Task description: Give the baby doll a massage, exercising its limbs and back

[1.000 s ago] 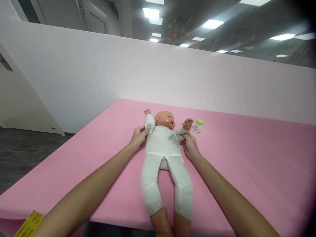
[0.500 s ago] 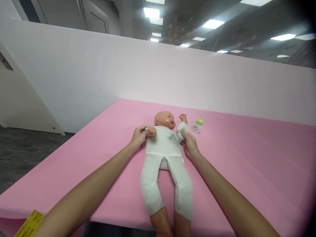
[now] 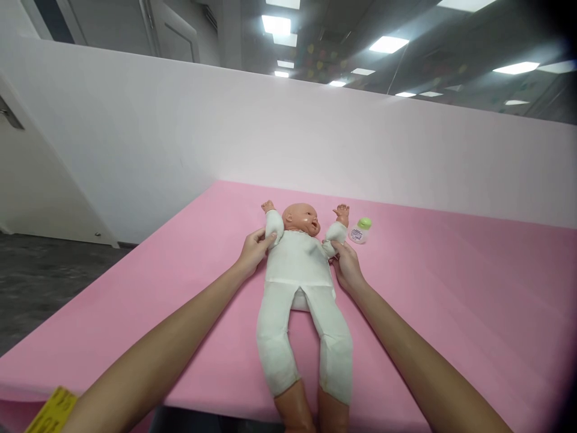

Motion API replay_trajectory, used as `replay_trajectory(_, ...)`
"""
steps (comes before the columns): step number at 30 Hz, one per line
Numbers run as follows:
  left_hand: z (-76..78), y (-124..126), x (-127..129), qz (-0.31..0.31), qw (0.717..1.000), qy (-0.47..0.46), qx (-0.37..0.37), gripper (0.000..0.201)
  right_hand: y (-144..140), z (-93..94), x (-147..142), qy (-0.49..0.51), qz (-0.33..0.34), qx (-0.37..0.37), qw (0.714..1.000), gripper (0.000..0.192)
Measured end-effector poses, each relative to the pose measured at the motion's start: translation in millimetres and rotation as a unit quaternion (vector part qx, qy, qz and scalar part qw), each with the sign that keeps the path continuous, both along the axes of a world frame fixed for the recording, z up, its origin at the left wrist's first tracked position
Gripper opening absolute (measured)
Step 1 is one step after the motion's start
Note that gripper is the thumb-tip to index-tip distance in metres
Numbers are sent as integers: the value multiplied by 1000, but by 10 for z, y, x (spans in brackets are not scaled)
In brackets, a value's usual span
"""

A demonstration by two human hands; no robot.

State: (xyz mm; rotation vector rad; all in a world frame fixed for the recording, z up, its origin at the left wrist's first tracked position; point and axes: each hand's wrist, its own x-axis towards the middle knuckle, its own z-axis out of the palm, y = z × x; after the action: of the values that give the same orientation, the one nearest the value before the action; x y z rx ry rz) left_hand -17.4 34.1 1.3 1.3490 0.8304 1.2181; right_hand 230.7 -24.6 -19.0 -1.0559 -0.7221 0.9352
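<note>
A baby doll (image 3: 300, 264) with a white cloth body lies on its back, its head turned to the right and its feet toward me. My left hand (image 3: 256, 252) is closed on the doll's arm at the left, thumb on the white sleeve. On the other side my right hand (image 3: 346, 264) pinches the doll's other arm near the elbow. Both doll arms point up past the shoulders, beside the head. Some of my fingers are hidden under the arms.
A small clear bottle with a green cap (image 3: 360, 231) lies just right of the doll's raised hand. Pink cloth (image 3: 451, 288) covers the table, which meets a white wall (image 3: 360, 144) behind. A yellow tag (image 3: 51, 412) shows at the lower left.
The doll's arm at the left has swung from folded toward me to pointing up beside the head. The other doll arm has tilted slightly outward, toward the bottle.
</note>
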Motion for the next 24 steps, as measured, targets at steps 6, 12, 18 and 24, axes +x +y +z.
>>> replay_trajectory(6, 44, -43, 7, -26, 1000, -10, -11, 41, 12, -21, 19, 0, -1, -8, 1000, 24)
replay_trajectory(12, 27, -15, 16, -19, 1000, -15, -15, 31, -29, 32, -7, -1, 8, -3, 1000, 19)
replay_trajectory(18, 9, 7, 6, -19, 1000, -3, -8, 23, -63, 76, -33, -6, 17, 6, 1000, 14)
replay_trajectory(24, -28, 28, -5, -21, 1000, 1, -9, 25, -29, 33, -26, -11, 15, 13, 1000, 14)
